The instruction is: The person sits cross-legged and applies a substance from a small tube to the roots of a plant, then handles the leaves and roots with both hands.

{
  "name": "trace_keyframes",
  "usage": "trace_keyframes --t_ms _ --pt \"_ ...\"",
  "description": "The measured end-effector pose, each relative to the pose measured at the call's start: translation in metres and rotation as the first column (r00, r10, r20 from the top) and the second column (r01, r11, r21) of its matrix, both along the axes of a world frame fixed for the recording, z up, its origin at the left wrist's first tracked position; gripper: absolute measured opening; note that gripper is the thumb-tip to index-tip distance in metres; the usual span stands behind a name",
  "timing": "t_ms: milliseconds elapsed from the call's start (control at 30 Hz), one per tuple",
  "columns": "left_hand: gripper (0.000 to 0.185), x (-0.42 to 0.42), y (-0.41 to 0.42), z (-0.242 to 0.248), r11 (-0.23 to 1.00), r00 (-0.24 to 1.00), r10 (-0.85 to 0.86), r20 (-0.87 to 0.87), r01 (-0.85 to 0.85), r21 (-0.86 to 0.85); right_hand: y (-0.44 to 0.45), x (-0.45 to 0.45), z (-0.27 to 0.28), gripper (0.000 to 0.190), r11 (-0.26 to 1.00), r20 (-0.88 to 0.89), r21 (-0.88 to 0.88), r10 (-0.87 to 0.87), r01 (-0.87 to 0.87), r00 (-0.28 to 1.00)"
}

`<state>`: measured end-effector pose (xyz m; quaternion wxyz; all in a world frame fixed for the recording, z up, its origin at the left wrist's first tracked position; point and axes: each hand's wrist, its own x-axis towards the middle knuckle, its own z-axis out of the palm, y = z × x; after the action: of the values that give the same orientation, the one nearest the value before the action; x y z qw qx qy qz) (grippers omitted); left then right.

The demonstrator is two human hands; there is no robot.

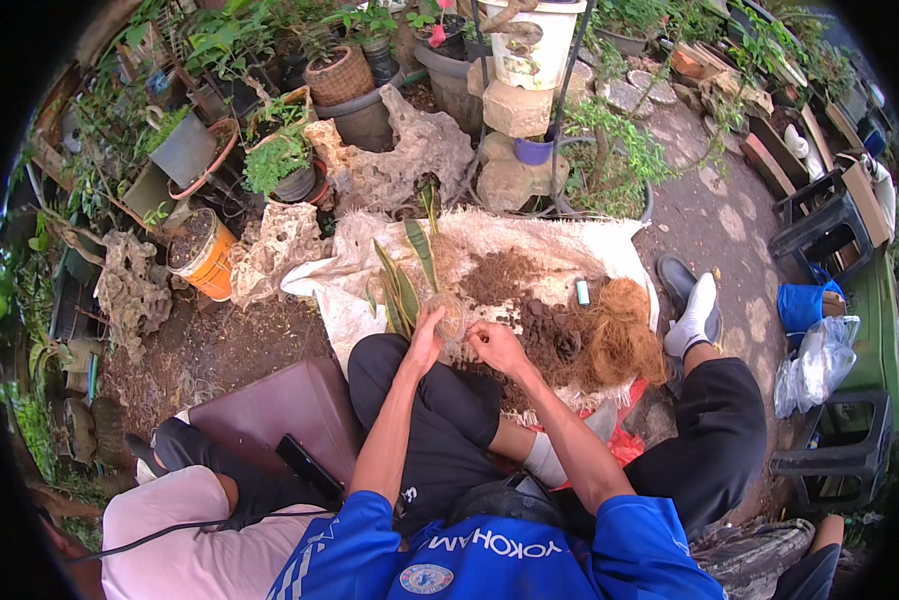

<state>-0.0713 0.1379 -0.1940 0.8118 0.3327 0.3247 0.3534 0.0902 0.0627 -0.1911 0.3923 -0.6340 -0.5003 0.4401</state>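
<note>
My left hand (421,341) is shut on a round ball wrapped in brown fibre (450,318), above my crossed leg. Just right of the ball, my right hand (499,347) has its thumb and fingertips pinched together; whether a thin thread is between them is too small to tell. Variegated snake plant leaves (398,289) stand beside and beyond the ball, and I cannot tell if they grow from it. On the white woven sack (352,319) lie dark soil (543,330), loose brown fibre (498,274), a larger heap of coir (622,330) and a pale blue-green spool (583,292).
Rugged rocks (419,154) and potted plants line the far side. An orange bucket of soil (207,255) leans at left. A person in pink (186,532) sits close on my left, near a maroon cushion (284,420) bearing a black phone (308,466). Black stools (832,450) stand right.
</note>
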Motion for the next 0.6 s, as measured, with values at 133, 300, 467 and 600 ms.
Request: trace_keyframes --t_ms 133,300,467,600 --pt "0.058 0.001 -0.001 0.004 1.000 0.998 -0.001 -0.057 -0.001 -0.031 0.001 0.004 -0.003 0.020 0.998 0.250 -0.002 -0.067 0.069 0.966" --pt "0.053 0.002 -0.003 0.007 0.999 0.999 -0.016 -0.036 0.017 0.030 0.002 0.012 0.002 0.024 0.988 0.225 -0.071 -0.119 0.138 0.967" --pt "0.056 0.002 -0.001 0.004 0.995 0.995 -0.094 -0.041 0.094 0.014 0.005 0.010 0.012 0.040 0.982 -0.248 -0.178 -0.103 0.059 0.963" --pt "0.073 0.003 0.001 -0.004 0.993 0.985 -0.087 -0.146 0.098 0.070 0.007 0.004 0.020 0.061 0.982 -0.371 -0.190 -0.065 -0.008 0.926"
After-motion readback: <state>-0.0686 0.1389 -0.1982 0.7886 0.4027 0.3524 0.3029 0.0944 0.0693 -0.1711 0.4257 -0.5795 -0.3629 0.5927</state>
